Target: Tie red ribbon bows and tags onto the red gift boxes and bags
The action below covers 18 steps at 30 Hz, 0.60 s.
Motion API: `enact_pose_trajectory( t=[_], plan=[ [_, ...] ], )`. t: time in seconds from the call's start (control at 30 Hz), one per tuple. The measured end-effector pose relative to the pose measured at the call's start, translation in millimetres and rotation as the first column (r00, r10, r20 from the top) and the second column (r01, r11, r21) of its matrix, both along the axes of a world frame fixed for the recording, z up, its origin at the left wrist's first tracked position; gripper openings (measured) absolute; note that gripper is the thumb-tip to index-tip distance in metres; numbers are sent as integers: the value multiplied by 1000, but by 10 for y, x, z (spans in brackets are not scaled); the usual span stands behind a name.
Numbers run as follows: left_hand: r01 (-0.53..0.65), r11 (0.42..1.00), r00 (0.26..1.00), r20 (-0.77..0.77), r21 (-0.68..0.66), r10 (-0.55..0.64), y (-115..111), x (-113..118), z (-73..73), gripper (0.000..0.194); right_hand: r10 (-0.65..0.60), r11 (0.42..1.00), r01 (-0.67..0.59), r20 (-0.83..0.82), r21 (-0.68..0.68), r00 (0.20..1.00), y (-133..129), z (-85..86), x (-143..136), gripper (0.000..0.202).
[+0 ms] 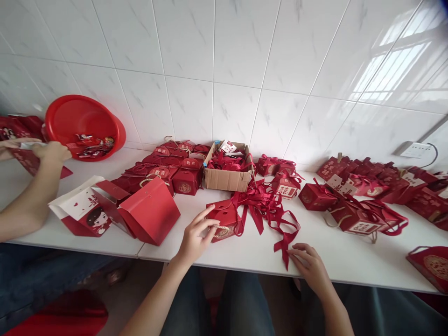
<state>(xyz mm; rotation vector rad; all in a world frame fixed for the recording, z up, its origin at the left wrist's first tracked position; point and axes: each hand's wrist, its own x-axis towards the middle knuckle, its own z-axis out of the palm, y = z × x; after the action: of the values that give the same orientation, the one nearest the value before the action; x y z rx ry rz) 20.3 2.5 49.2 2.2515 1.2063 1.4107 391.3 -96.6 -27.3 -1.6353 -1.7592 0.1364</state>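
A small red gift box (224,214) with a twisted cord handle stands in front of me on the white table. My left hand (199,233) grips its left side, the thumb and fingertips at the cord (221,228). By the table's front edge, my right hand (310,267) has its fingertips closed on the loose end of a red ribbon (285,240). That ribbon trails from a heap of red ribbons (261,200) just right of the box. Behind the heap, an open cardboard carton (227,179) holds more red ribbon and white tags.
Stacked red boxes (161,163) stand left of the carton; taller red bags (150,212) are in front. Ribboned boxes (360,219) fill the right side. At left, another person's hands (52,151) hold a red package near a red basin (84,126) of sweets. A tiled wall backs the table.
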Motion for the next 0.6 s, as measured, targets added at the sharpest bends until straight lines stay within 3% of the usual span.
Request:
enact_pose_trajectory(
  t=[0.17, 0.33, 0.47, 0.6],
  plan=[
    [-237, 969, 935, 256, -66, 247, -56, -264, -243, 16, 18, 1000, -18, 26, -14, 1000, -91, 26, -6, 25],
    [-291, 953, 892, 337, -82, 301, -235, -383, -427, 32, 153, 964, -127, 97, -232, 983, -158, 144, 15, 47],
    [-435, 900, 839, 372, 22, 397, -404, -247, -417, 25, 154, 956, -126, 87, -266, 984, -190, 148, 4, 45],
    [-402, 914, 871, 332, 60, 361, -388, -86, -281, 18, 124, 986, -128, -38, -106, 992, -260, 61, -68, 23]
  ],
)
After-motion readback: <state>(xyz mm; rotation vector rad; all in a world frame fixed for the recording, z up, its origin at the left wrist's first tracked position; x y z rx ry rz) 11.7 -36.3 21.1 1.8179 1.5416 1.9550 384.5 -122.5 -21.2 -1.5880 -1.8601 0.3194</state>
